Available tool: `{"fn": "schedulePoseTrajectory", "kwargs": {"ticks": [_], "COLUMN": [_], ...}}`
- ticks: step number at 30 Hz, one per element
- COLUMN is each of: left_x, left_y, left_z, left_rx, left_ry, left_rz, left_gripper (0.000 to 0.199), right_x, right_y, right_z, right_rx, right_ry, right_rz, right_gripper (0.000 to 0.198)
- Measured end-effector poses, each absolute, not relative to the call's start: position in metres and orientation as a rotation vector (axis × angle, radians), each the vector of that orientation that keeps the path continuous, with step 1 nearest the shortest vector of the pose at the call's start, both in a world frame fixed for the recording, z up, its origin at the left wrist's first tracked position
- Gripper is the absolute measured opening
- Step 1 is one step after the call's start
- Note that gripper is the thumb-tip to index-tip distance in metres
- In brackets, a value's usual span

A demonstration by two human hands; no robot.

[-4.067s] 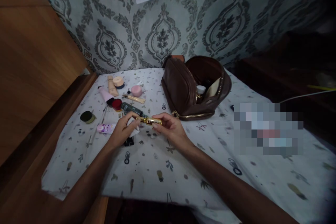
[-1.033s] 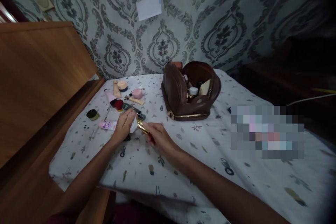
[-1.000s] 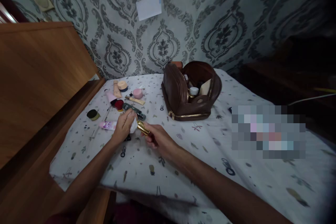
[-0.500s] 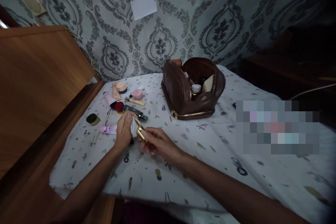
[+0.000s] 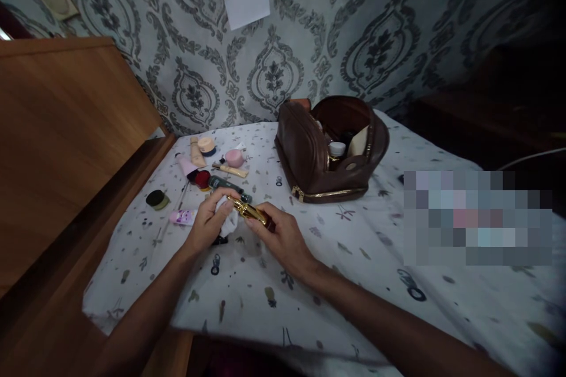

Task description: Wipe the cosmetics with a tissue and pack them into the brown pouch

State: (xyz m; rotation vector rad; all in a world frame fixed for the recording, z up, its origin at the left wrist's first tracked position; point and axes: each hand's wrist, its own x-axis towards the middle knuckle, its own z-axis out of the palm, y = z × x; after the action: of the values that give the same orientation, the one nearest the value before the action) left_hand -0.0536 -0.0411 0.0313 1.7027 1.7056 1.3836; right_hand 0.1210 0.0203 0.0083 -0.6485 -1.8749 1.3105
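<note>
And here's the gold tube (image 5: 253,212), held above the patterned cloth (image 5: 247,277), squarely between the hands! Its long axis slants from far left to near right, neither side closer: the right hand (image 5: 285,241) pinches the near end, the left hand (image 5: 210,221) pinches the narrower far end, white wad (image 5: 229,224) bunched in its grasp.

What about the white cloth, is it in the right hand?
No, the white cloth is in the left hand, while the right hand grips the gold tube.
</note>
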Motion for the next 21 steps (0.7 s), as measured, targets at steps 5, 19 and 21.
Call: {"fn": "schedulePoseTrajectory", "kwargs": {"ticks": [5, 19, 21], "left_x": [-0.049, -0.050, -0.042], "left_y": [-0.042, -0.044, -0.044], "left_z": [0.029, 0.025, 0.024], "left_rx": [1.600, 1.453, 1.378], "left_ry": [1.731, 1.595, 1.592], "left_rz": [1.376, 1.432, 1.470], "left_gripper": [0.029, 0.032, 0.036], "right_x": [0.119, 0.115, 0.115], "right_y": [0.021, 0.024, 0.021], "right_z": [0.002, 0.007, 0.008], "right_rx": [-0.681, -0.489, -0.475], "right_ry": [-1.793, -1.344, -1.335], "right_rz": [1.285, 2.304, 2.352], "right_gripper": [0.013, 0.052, 0.054]}}
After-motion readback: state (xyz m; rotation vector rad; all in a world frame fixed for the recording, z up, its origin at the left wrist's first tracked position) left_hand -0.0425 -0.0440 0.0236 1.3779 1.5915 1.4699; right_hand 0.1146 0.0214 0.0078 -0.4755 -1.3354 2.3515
